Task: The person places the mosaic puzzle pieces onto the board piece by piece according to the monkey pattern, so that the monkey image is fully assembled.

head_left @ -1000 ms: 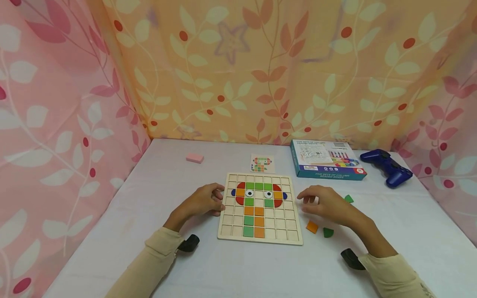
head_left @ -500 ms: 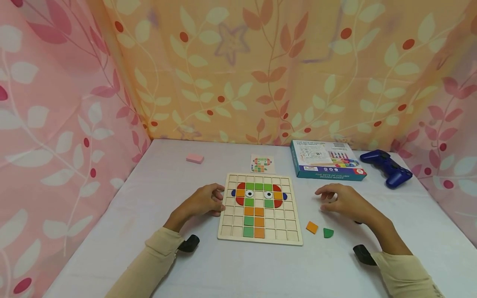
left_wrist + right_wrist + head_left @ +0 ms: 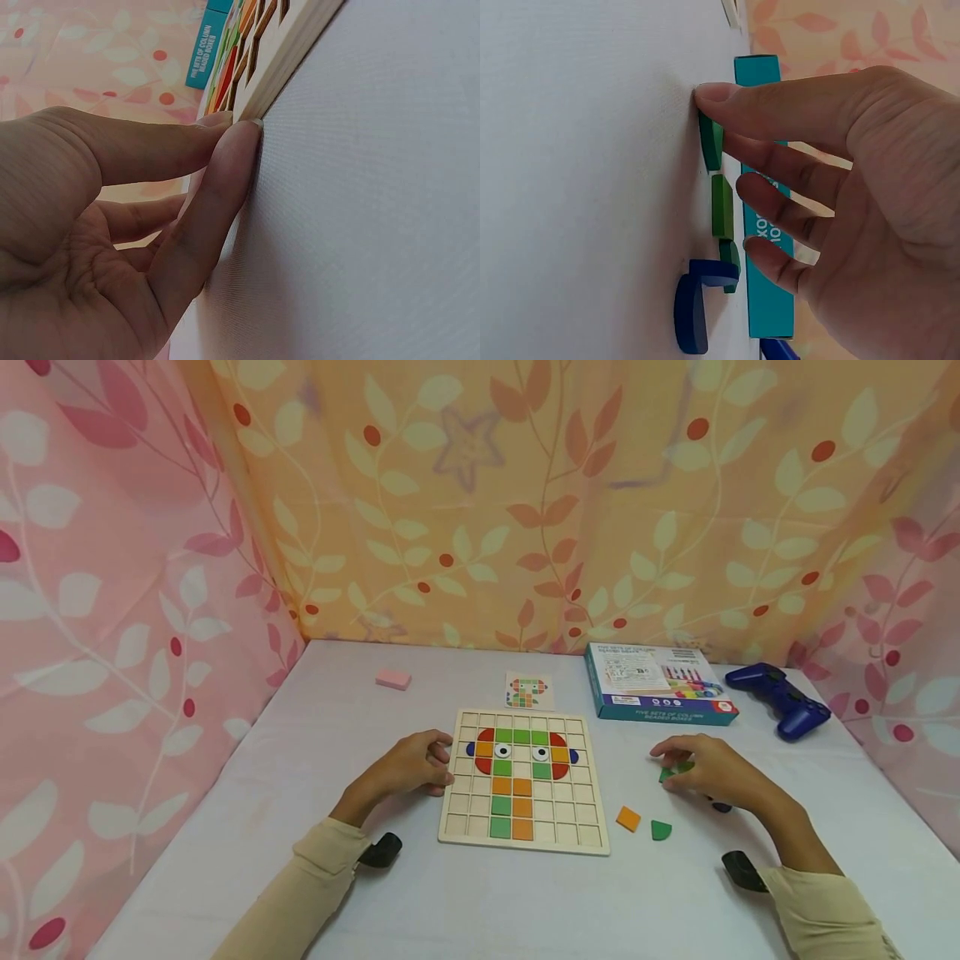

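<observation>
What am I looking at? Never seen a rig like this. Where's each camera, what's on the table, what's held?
No machine here: one person works with bare hands. The wide picture comes from a camera worn on the head; the two close-ups come from cameras on the left and right wrists.

On the white table is a wooden board with a grid, partly filled with coloured pieces. Beyond it are a picture card, a pink block, a teal-edged box and a blue game controller. Loose pieces, including an orange square, lie to the board's right.

The left hand grips the board's left edge. The right hand has its thumb against a green piece; whether it is pinched, I can't tell.
</observation>
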A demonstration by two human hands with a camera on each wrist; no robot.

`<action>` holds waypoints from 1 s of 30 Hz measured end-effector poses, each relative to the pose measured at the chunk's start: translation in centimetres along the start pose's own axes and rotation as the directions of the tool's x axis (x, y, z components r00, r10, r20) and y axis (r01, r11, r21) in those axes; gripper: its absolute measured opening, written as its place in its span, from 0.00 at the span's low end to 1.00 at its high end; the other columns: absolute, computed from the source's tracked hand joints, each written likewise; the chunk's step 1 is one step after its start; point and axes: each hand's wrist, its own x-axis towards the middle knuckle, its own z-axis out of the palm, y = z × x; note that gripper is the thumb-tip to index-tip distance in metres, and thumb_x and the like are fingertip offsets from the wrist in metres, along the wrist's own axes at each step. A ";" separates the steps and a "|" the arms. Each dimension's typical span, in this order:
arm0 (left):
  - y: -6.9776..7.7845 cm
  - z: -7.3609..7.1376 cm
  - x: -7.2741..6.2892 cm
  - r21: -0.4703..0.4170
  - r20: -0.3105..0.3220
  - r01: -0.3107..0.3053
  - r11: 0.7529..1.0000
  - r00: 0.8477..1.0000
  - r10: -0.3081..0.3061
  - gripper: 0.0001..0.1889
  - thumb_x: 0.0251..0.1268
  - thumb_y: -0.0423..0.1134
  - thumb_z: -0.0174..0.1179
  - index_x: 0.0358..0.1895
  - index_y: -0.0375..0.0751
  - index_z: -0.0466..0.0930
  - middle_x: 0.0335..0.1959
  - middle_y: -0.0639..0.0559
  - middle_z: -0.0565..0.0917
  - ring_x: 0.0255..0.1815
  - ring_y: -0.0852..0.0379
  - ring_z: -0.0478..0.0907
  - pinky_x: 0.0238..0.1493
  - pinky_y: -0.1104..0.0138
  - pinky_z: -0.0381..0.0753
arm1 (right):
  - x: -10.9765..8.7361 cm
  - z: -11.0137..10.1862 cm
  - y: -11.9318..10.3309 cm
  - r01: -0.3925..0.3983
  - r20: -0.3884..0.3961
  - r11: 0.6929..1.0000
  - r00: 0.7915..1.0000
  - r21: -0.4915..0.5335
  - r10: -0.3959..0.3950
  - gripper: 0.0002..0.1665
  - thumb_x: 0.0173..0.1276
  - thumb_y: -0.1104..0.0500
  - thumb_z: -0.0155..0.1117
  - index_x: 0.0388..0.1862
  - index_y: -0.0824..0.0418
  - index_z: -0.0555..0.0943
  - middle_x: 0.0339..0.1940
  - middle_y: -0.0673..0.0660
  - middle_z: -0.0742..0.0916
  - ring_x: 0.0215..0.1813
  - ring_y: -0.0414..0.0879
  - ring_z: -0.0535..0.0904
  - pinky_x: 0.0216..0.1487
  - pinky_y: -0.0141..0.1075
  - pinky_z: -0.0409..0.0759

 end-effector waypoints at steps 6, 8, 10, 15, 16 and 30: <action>-0.1 0.0 0.0 0.006 -0.007 0.000 1.000 1.000 0.000 0.33 0.64 0.27 0.72 0.72 0.32 0.72 0.50 0.42 0.80 0.37 0.53 0.83 0.39 0.65 0.91 | 0.0 0.0 0.2 0.030 0.010 0.999 0.999 0.023 -0.031 0.26 0.61 0.60 0.79 0.60 0.57 0.87 0.44 0.50 0.88 0.47 0.49 0.78 0.50 0.42 0.81; -0.1 0.0 0.0 0.005 -0.008 0.000 1.000 1.000 0.000 0.33 0.64 0.27 0.72 0.72 0.32 0.72 0.50 0.42 0.80 0.38 0.54 0.83 0.39 0.65 0.91 | 0.1 0.1 0.2 0.038 0.009 0.999 0.999 0.021 -0.038 0.26 0.61 0.59 0.79 0.59 0.57 0.87 0.44 0.50 0.88 0.48 0.50 0.78 0.50 0.42 0.80; -0.2 0.0 0.0 0.001 -0.009 0.003 1.000 1.000 -0.003 0.33 0.64 0.27 0.72 0.72 0.32 0.72 0.50 0.42 0.79 0.38 0.54 0.83 0.39 0.65 0.91 | 0.2 0.1 0.2 0.031 0.002 0.999 1.000 0.008 -0.031 0.26 0.61 0.55 0.81 0.59 0.57 0.87 0.44 0.50 0.87 0.49 0.50 0.77 0.50 0.43 0.79; -0.2 0.0 0.0 -0.001 -0.008 0.004 1.000 1.000 -0.004 0.33 0.64 0.27 0.72 0.72 0.32 0.72 0.50 0.42 0.80 0.38 0.54 0.83 0.39 0.65 0.91 | 0.2 0.2 0.1 0.004 -0.005 0.999 1.000 -0.037 -0.004 0.27 0.61 0.51 0.82 0.58 0.57 0.87 0.45 0.52 0.87 0.50 0.52 0.76 0.50 0.47 0.79; -0.2 0.0 0.0 0.000 -0.007 0.002 1.000 1.000 -0.002 0.33 0.64 0.27 0.72 0.72 0.32 0.72 0.50 0.42 0.80 0.38 0.54 0.83 0.39 0.65 0.91 | 0.1 0.2 0.1 -0.001 -0.003 0.999 1.000 -0.035 0.001 0.26 0.61 0.52 0.81 0.58 0.57 0.88 0.45 0.52 0.87 0.50 0.52 0.76 0.50 0.47 0.79; -0.3 -0.1 0.2 0.009 -0.003 -0.006 1.000 1.000 0.006 0.32 0.64 0.27 0.72 0.71 0.32 0.72 0.50 0.42 0.80 0.38 0.53 0.83 0.39 0.65 0.91 | -0.1 -0.3 0.3 -0.047 -0.001 0.999 0.999 -0.026 0.047 0.27 0.62 0.55 0.80 0.60 0.60 0.86 0.43 0.54 0.88 0.46 0.50 0.79 0.51 0.53 0.81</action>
